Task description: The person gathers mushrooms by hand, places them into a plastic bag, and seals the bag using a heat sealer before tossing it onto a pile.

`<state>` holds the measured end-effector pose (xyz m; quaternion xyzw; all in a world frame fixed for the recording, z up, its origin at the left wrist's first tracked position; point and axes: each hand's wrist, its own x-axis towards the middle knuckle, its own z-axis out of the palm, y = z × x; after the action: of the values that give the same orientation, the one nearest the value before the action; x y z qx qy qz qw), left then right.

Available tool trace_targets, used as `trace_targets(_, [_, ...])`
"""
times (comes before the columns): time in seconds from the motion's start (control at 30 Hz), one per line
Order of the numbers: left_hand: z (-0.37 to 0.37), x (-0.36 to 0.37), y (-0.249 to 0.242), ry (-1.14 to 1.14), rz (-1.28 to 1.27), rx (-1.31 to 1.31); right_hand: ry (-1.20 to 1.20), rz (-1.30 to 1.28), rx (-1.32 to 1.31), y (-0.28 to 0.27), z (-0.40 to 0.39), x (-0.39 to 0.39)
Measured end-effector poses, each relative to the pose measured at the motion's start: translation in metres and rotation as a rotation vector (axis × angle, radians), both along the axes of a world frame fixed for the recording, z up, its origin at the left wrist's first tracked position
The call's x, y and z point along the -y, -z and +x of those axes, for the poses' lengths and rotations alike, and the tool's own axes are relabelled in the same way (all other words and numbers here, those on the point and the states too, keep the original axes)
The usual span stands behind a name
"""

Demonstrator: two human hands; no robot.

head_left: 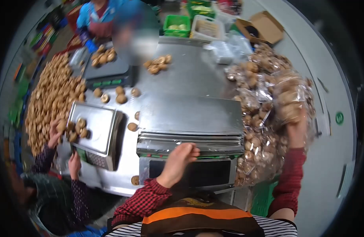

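Across the whole scene runs the steel counter, and on its right side sprawls a big heap of film-wrapped mushroom packs, glinting and overlapping. Mid-counter, right in front of the person, sits the film-wrapping machine, its rollers along the near edge. And here's the pack of mushrooms, up over the far-right part of that heap, clear film around brown caps! The right hand has it from the near end, fingers closed on it, though blur hides their exact placing. It looks light, with a slick, crinkly skin and soft, easily bruised caps inside; whether a stiff tray lies beneath, nobody can tell from here. Best grip: broad and gentle, along both sides or from underneath, since a hard pinch could split the film or dent a cap. The left hand, over the machine's near edge, is curled into a loose fist, nothing visible in it.
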<state>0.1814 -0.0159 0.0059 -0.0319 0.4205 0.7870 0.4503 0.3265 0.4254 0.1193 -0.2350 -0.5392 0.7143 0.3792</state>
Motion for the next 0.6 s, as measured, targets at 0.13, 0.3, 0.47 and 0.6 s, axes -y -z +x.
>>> trace_targets(0.13, [-0.032, 0.092, 0.037, -0.485, -0.394, -0.318, -0.001, -0.282, -0.168, -0.048, -0.055, -0.024])
trace_targets(0.3, [-0.085, 0.166, 0.119, -0.696, -0.828, -0.500, -0.411, -0.211, 0.216, 0.057, -0.191, 0.039])
trace_targets(0.47, [-0.143, 0.136, 0.158, -0.417, -1.177, -1.039, -0.820, 0.457, 0.640, 0.119, -0.385, 0.233])
trace_targets(0.6, [-0.177, 0.109, 0.182, -0.355, -1.182, -1.222, -1.136, 1.600, 0.338, 0.170, -0.468, 0.340])
